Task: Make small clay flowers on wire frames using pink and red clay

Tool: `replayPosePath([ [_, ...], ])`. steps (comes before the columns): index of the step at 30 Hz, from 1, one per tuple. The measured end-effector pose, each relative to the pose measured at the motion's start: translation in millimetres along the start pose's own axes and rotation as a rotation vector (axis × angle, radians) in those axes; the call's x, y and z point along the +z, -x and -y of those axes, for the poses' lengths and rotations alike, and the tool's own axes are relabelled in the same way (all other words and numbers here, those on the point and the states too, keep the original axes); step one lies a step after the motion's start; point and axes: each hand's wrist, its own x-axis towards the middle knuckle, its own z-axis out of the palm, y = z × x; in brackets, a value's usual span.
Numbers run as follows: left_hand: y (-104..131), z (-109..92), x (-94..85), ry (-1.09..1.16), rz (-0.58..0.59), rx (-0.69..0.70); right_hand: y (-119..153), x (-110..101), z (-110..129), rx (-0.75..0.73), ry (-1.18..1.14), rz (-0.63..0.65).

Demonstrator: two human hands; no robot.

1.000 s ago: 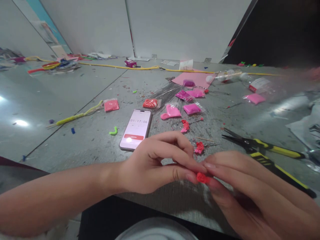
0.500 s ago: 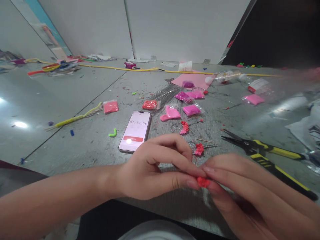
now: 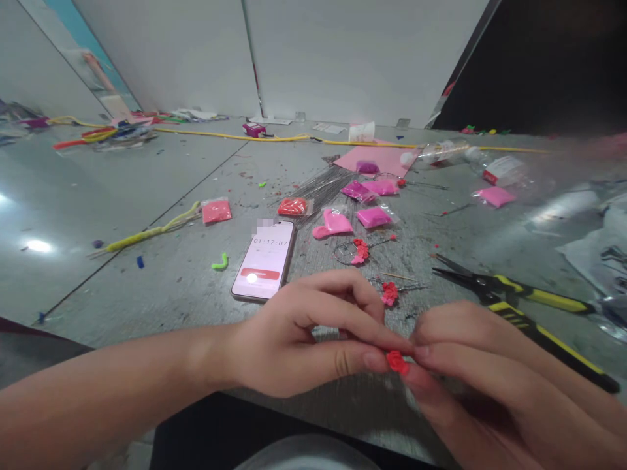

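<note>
A small red clay flower (image 3: 397, 361) is pinched between the fingertips of both hands, low over the near part of the table. My left hand (image 3: 313, 333) is closed on its left side with thumb and forefinger. From the right, my right hand (image 3: 490, 372) grips its other side, the fingertips of both hands nearly touching. Just beyond the fingers lies a wire piece with a red and pink clay flower (image 3: 390, 294). Behind that, a looped wire carries more red and pink clay petals (image 3: 360, 251).
A phone (image 3: 263, 261) showing a timer lies left of centre. Yellow-black pliers (image 3: 519, 294) rest at right. Farther back are bagged pink clay (image 3: 375, 216), bagged red clay (image 3: 292, 207), thin wires (image 3: 318, 189), a pink sheet (image 3: 343, 158), plastic bottles (image 3: 445, 152) and a yellow cord (image 3: 220, 134).
Both hands stay on the red clay flower, which has turned slightly and shows its layered petals more. My right fingers have shifted a little to the right. The phone timer advanced one second.
</note>
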Motion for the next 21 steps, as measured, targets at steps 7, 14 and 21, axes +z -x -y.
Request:
replayPosePath([
  [7, 0, -3, 1.4, 0.047, 0.025, -0.041, -1, 0, -2, 0.009, -0.06, 0.019],
  [14, 0, -1, 1.0, 0.092, 0.008, -0.035, -3, -3, -2, 0.058, -0.105, 0.047],
  [21, -1, -1, 0.5, 0.047, -0.048, 0.003, -12, -5, -3, 0.105, -0.036, 0.05],
])
